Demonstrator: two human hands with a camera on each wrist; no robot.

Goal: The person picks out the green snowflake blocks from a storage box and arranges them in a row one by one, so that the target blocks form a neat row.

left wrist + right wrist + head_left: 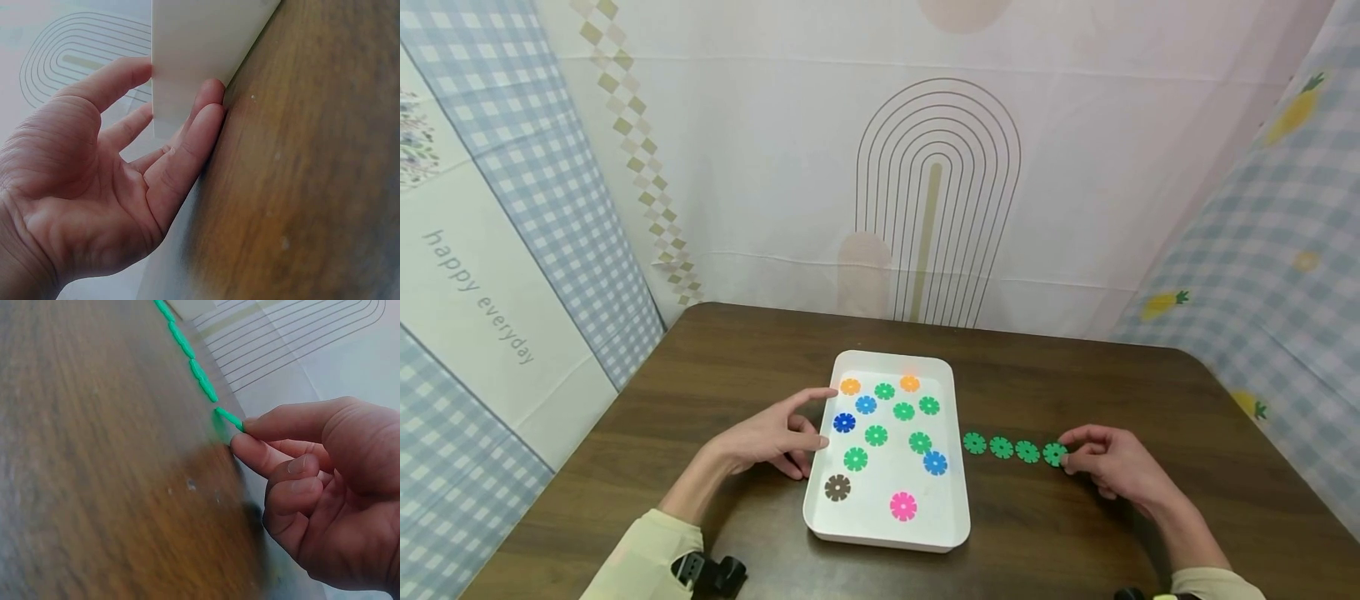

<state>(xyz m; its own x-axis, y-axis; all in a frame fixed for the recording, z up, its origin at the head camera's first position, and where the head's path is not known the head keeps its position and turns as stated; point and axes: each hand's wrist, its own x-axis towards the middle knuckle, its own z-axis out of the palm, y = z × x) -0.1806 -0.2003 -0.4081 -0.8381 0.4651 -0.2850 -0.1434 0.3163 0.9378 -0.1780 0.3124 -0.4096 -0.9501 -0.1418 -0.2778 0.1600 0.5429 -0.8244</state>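
My right hand (pixel 1116 467) pinches a green notched disc (pixel 1054 454) between thumb and index finger. In the right wrist view that disc (pixel 229 419) tilts up slightly from the table, at the near end of a line of green discs (pixel 203 380). My left hand (pixel 771 437) touches the left side of a white tray (pixel 891 537), index finger and thumb at the rim. Its other fingers rest against the tray's outer wall (pixel 187 50) in the left wrist view.
Inside the tray lie several flat notched discs: green, blue, orange, a brown disc (pixel 837 487) and a pink disc (pixel 903 506). The row of green discs (pixel 1001 447) runs right from the tray across the brown wooden table (pixel 1037 517). Printed cloths (pixel 760 167) hang behind and beside the table.
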